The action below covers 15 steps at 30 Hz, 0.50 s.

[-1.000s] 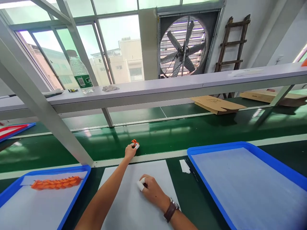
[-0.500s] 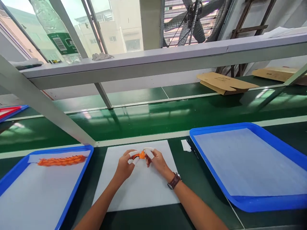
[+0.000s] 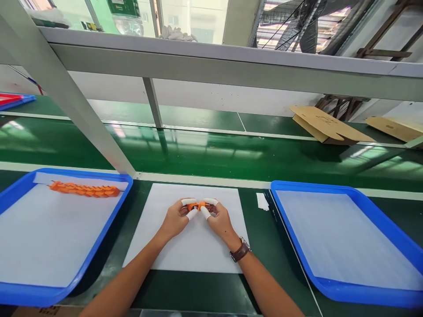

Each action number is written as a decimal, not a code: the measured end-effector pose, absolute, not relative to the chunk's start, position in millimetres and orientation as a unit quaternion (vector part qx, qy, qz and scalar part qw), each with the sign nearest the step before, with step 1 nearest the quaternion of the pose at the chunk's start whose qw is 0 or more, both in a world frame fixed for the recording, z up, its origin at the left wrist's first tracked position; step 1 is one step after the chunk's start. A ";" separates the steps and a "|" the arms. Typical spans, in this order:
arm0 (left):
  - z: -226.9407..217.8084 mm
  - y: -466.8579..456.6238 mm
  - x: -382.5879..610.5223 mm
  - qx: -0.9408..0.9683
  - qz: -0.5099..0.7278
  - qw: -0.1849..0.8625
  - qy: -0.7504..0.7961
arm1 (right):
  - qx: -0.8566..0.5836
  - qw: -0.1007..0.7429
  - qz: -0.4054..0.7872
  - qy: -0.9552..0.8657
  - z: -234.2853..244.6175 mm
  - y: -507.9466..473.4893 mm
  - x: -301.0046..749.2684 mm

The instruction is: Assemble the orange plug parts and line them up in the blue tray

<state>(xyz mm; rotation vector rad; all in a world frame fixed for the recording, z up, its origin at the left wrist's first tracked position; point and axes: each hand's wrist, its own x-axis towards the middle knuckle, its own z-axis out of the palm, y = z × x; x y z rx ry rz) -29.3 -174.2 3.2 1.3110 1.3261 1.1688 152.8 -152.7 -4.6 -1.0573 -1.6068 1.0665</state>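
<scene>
My left hand (image 3: 176,218) and my right hand (image 3: 218,219) meet above a white sheet (image 3: 194,246) on the green bench. Both pinch a small orange plastic piece (image 3: 197,205) between thumb and forefinger, each of which wears a white finger cot. A brown watch (image 3: 240,252) is on my right wrist. In the blue tray (image 3: 20,293) at the left a row of several orange pieces (image 3: 84,189) lies near its far edge.
A second blue tray (image 3: 380,207) with a white liner sits at the right. A small white scrap (image 3: 262,201) lies between sheet and tray. A slanted metal post (image 3: 66,94) rises at the left. Behind runs a green conveyor belt (image 3: 214,156) under a shelf, with flat cardboard (image 3: 325,125) beyond.
My left hand picked the orange piece off the belt's edge and brought it back over the white sheet. My right hand joined it. The view tilted downward.
</scene>
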 end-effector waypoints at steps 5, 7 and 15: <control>1.4 -176.1 -23.0 0.457 0.490 0.463 0.580 | -0.394 0.453 0.388 -0.699 -0.5 -160.9 151.1; 1.2 -176.9 -23.4 0.453 0.490 0.458 0.587 | -0.388 0.449 0.378 -0.710 1.7 -162.8 150.0; 2.0 -180.8 -31.2 0.624 0.448 0.366 0.525 | -0.424 0.448 0.358 -0.701 9.1 -156.2 155.8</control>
